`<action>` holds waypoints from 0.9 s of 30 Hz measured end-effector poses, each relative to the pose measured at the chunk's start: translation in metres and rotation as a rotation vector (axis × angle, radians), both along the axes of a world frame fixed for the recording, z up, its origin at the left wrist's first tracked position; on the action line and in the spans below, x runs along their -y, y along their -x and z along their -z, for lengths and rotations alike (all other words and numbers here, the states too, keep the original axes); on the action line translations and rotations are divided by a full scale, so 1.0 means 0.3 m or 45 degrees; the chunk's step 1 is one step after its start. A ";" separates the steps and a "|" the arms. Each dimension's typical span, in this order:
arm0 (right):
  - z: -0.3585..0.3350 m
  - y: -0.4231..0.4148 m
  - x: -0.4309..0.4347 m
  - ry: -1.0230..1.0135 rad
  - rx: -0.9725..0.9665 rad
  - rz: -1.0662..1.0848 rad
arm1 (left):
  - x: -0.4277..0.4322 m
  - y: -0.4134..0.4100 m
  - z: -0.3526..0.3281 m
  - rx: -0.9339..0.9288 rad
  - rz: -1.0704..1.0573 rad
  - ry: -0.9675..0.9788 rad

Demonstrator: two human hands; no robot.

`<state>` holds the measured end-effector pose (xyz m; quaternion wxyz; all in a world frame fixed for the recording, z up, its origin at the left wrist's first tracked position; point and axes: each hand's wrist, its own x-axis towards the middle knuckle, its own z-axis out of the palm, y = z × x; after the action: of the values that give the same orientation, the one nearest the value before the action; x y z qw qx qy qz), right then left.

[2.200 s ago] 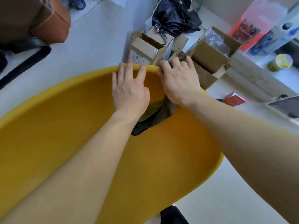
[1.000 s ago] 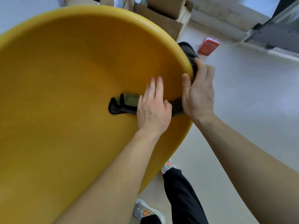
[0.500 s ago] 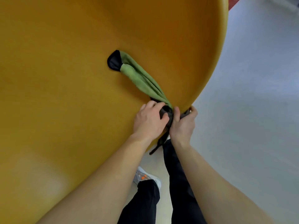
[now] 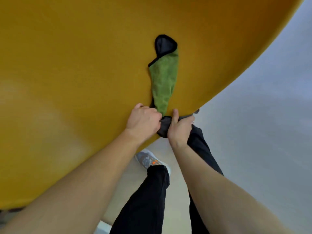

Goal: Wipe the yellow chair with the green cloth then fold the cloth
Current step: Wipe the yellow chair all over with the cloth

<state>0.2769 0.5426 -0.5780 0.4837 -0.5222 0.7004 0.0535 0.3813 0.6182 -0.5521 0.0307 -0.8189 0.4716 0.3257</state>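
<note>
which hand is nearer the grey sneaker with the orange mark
Right, narrowly. The right hand grips the green cloth at the yellow chair edge, above and right of the sneaker. The left hand sits higher, almost straight above it.

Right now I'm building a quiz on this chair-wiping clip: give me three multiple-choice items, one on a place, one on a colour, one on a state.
1. Where do the left hand and right hand grip the green cloth?
A. at the yellow chair's rim
B. on the floor
C. at its far tip

2. What colour is the cloth's turned-over tip?
A. white
B. black
C. red

3. How does the cloth lie?
A. folded square
B. balled up
C. stretched long across the chair

Key: 1 A, both hands close on the cloth at the rim; 2 B, the flipped end shows black; 3 C, it runs as a narrow strip up from the hands.
</note>
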 end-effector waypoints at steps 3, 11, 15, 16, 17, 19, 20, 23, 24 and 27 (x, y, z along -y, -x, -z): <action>-0.013 0.027 -0.255 -0.306 -0.060 -0.061 | -0.166 0.013 -0.024 -0.020 -0.145 -0.101; -0.020 0.012 0.064 0.186 -0.008 0.296 | -0.083 0.114 -0.021 -0.256 -0.434 0.269; 0.022 -0.026 -0.022 0.298 0.026 0.162 | -0.158 0.116 -0.015 -0.074 -0.435 0.198; 0.033 -0.021 -0.106 0.254 0.007 0.123 | -0.206 0.106 -0.018 -0.013 -0.428 0.155; 0.039 -0.010 -0.202 0.180 -0.012 0.097 | -0.265 0.096 -0.024 0.038 -0.424 0.102; 0.026 0.008 -0.401 0.000 -0.028 0.109 | -0.399 0.082 -0.058 0.114 -0.426 -0.001; 0.011 0.010 -0.492 -0.077 -0.019 0.136 | -0.466 0.078 -0.081 0.159 -0.417 -0.045; -0.037 -0.008 -0.678 -0.268 -0.055 0.176 | -0.629 0.078 -0.156 0.273 -0.389 -0.144; -0.043 -0.012 -0.708 -0.326 -0.073 0.167 | -0.665 0.083 -0.175 0.289 -0.389 -0.157; -0.056 -0.011 -0.712 -0.633 0.023 0.185 | -0.712 0.108 -0.188 0.253 -0.429 -0.105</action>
<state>0.2801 0.7561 -0.5611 0.6061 -0.3360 0.6970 0.1843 0.3488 0.8318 -0.4957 0.0555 -0.9125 0.3087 0.2627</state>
